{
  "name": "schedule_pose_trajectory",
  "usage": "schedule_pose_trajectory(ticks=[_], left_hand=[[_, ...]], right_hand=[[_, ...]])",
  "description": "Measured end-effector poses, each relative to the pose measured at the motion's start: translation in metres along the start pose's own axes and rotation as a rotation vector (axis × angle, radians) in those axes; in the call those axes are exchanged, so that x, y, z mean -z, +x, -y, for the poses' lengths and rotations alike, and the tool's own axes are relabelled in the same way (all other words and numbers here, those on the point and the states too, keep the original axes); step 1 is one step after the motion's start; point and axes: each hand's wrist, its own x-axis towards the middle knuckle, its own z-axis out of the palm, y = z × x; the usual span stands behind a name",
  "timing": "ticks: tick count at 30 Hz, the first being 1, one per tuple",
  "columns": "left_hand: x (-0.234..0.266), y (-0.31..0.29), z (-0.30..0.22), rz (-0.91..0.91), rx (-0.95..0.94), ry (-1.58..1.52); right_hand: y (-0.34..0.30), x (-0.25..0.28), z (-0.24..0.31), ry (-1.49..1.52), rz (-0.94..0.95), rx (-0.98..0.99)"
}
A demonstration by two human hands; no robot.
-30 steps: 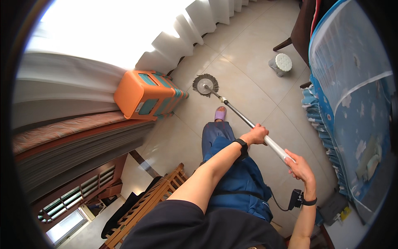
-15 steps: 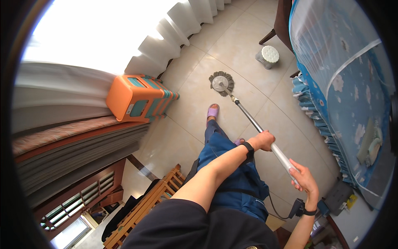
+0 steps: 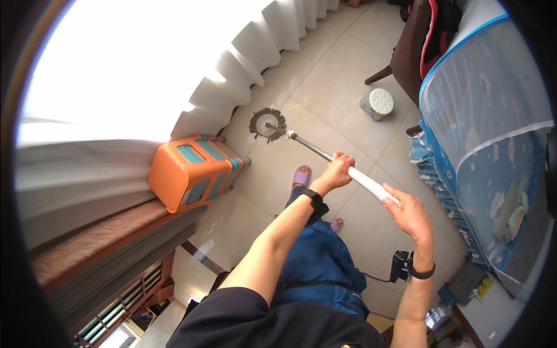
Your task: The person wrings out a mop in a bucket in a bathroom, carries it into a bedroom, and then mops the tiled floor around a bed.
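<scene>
A long-handled mop (image 3: 313, 148) slants across the floor, its round head (image 3: 267, 123) with grey strands lying flat on the tiles by the curtain. My left hand (image 3: 335, 174) is wrapped round the pole where the dark metal part meets the white part. Further up, at the top end of the white handle, my right hand (image 3: 409, 216) is closed round the grip, its thumb along the handle. Both wrists wear black bands, with a small black device hanging at the right one.
An orange and teal storage box stack (image 3: 174, 177) stands left of the mop head, against the white curtain (image 3: 209, 87). A small stool (image 3: 380, 103) with a pale top sits ahead right, near a brown chair (image 3: 409, 58). A blue netted bed (image 3: 481, 133) lines the right side.
The mop head has slid left toward the curtain and storage boxes. Both hands have moved forward and left with the pole, and the view has shifted slightly.
</scene>
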Motion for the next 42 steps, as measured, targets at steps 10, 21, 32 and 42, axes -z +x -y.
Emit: schedule_pose_trajectory(ticks=[10, 21, 32, 42], left_hand=[[0.018, 0.143, 0.044, 0.333, -0.112, 0.123], [0.037, 0.157, 0.065, 0.213, 0.012, 0.253], [-0.025, -0.010, 0.042, 0.055, 0.202, 0.220], [-0.145, -0.119, -0.047, 0.097, 0.265, 0.170]], right_hand=[[0.074, -0.026, 0.011, 0.502, -0.126, -0.263], [0.113, -0.031, 0.039, 0.624, 0.138, -0.259], [0.013, -0.043, -0.046, 0.440, 0.408, -0.064], [-0.108, 0.003, -0.129, -0.018, 0.365, -0.005]])
